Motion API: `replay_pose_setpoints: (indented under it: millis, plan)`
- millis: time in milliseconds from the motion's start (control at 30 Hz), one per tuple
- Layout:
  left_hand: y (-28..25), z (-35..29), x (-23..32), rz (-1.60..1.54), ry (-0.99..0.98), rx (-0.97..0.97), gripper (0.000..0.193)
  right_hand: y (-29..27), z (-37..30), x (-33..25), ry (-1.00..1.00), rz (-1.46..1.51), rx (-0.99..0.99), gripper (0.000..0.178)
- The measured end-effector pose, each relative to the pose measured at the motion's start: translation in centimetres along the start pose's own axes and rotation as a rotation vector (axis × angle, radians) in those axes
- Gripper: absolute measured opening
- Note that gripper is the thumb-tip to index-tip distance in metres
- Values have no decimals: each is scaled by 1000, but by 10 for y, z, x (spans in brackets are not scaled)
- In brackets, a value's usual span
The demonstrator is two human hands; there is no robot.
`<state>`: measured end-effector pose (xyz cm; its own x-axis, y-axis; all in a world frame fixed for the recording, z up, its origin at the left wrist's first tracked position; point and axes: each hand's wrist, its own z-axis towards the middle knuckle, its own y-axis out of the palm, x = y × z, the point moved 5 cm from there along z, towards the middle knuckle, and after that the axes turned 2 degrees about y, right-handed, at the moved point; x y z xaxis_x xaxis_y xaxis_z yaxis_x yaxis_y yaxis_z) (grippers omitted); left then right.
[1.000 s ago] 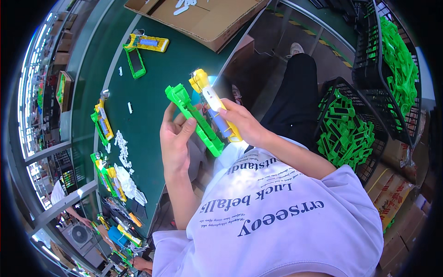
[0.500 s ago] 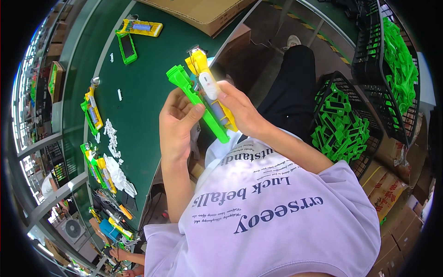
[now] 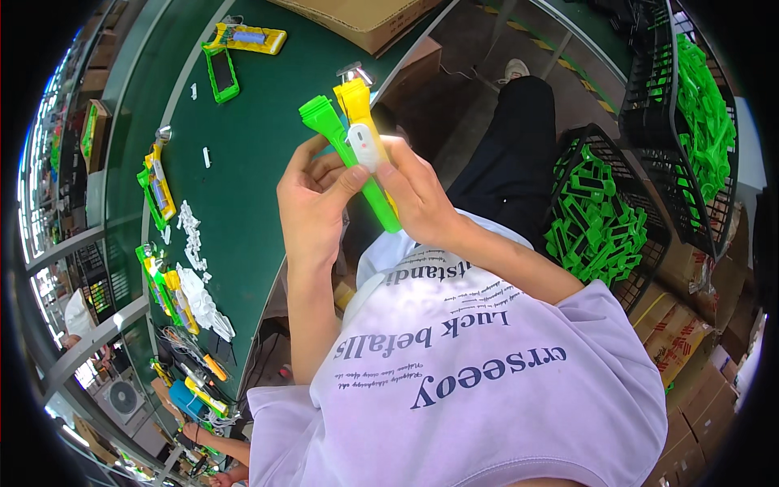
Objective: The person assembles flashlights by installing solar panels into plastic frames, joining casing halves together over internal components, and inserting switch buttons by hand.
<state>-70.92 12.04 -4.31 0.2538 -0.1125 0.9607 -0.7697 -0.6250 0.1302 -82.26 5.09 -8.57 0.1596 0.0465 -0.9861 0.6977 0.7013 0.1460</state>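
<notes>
My left hand [image 3: 315, 203] grips a green flashlight half-shell [image 3: 324, 118], thumb on its edge and fingers behind it. Against it, on the right, lies a yellow flashlight half-shell [image 3: 354, 99], held by my right hand [image 3: 420, 195]. A white plastic piece with a small slot [image 3: 362, 144] sits on the side of the yellow half, between both thumbs. From the yellow head sticks out a clear, shiny lamp part [image 3: 355, 75]. The two halves lie close together, still apart at the wide heads. My fingers hide most of the yellow half's lower part.
On the green bench [image 3: 243, 154] at left lie partly assembled flashlights [image 3: 162, 187], a pile of white plastic pieces [image 3: 201, 300] and tools with wires [image 3: 195, 357]. A cardboard box [image 3: 365, 20] stands at the far edge. Black crates [image 3: 649, 187] of green shells are at right.
Both hands have brought the green and yellow halves closer together and turned them. The yellow half's inside, with its purple cylinder, showed before and is now covered.
</notes>
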Motion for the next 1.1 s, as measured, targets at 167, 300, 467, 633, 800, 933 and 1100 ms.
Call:
replay_pose_setpoints:
  millis: [167,300,467,633,800,933,1100]
  plan:
    - [1,0,-1,104,4,-4,60,0,-3,-1,-88,-205,-69,31]
    - [-10,-3,-2,123,15,39,48,3,1,6,-13,-263,-232,37]
    - [-26,7,-22,289,98,89,40,5,5,2,298,61,-398,70]
    - [-4,-8,1,453,45,185,36,10,0,-1,262,-268,-111,60]
    - [-29,-10,1,544,269,246,23,18,9,8,374,-11,32,38]
    - [-159,-22,34,982,322,738,19,5,10,6,398,113,74,37]
    - [-346,-57,38,1398,-4,823,18,-5,10,5,443,104,87,45]
